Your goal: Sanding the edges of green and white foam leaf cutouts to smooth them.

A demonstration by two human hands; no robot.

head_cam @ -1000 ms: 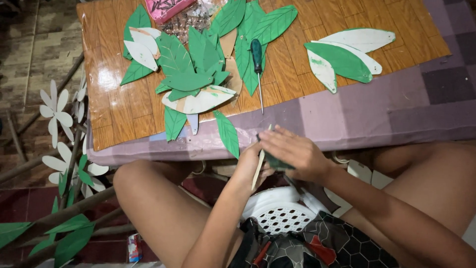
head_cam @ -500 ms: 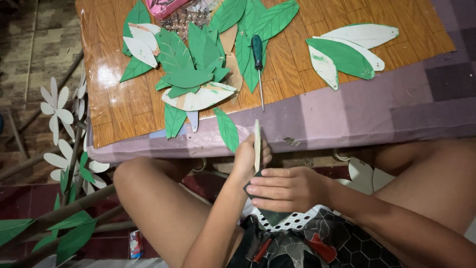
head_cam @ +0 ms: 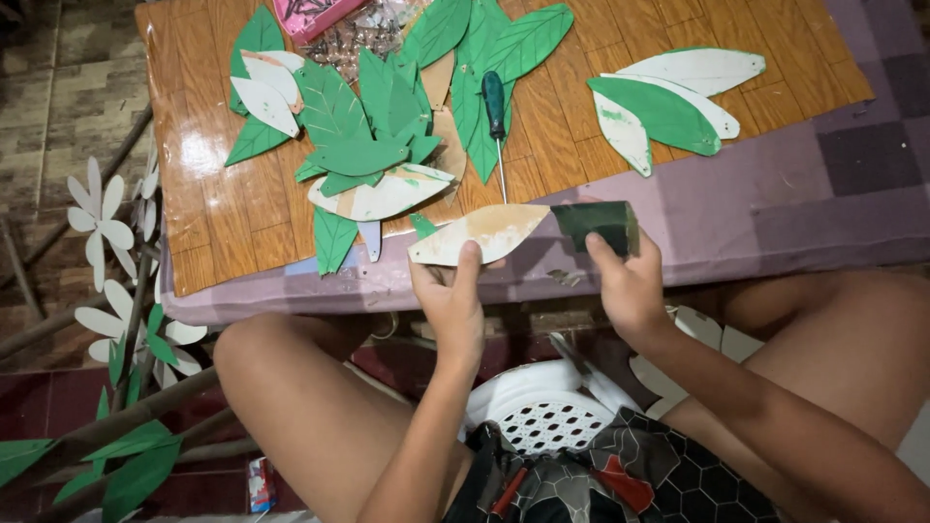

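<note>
Moved: both hands up from lap to surface (head_cam: 775, 208) edge
Left hand (head_cam: 453, 300): fingers pinching pale leaf cutout (head_cam: 480, 232), held flat
Right hand (head_cam: 630, 286): fingers gripping green sanding block (head_cam: 596, 223), touching leaf tip
Nearby: screwdriver (head_cam: 495, 107)

Left hand (head_cam: 453, 300) holds pale leaf cutout (head_cam: 480, 233); right hand (head_cam: 628, 287) holds green block (head_cam: 596, 224).

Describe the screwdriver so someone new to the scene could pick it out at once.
Start at the wood-pattern tabletop covered in cut-out leaves. Near its middle, above the left hand, the screwdriver lies on the green leaves, blade toward the person. It is the only tool there: dark teal handle, thin metal shaft.
</note>
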